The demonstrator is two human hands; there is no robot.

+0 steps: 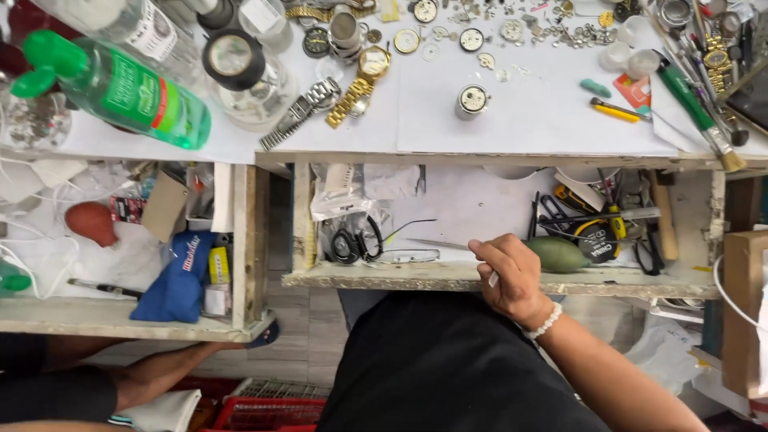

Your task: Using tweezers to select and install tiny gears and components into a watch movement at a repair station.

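Observation:
My right hand (510, 276) rests on the front edge of an open wooden drawer (384, 276) under the bench. Its fingers are closed on thin metal tweezers (440, 244), whose tips point left over the drawer's white lining. A white bead bracelet circles that wrist. A green rubber blower (562, 254) lies just right of the hand. Black scissors (352, 240) and a pair of eyeglasses (406, 256) lie to the left in the same drawer. My left hand is out of view.
The bench top holds a gold watch (364, 80), a silver watch (308, 108), a round watch movement (472, 100), a green bottle (120, 88) and a green-handled brush (696, 104). A second open drawer holds a blue pouch (180, 276). A bare limb (160, 372) shows at bottom left.

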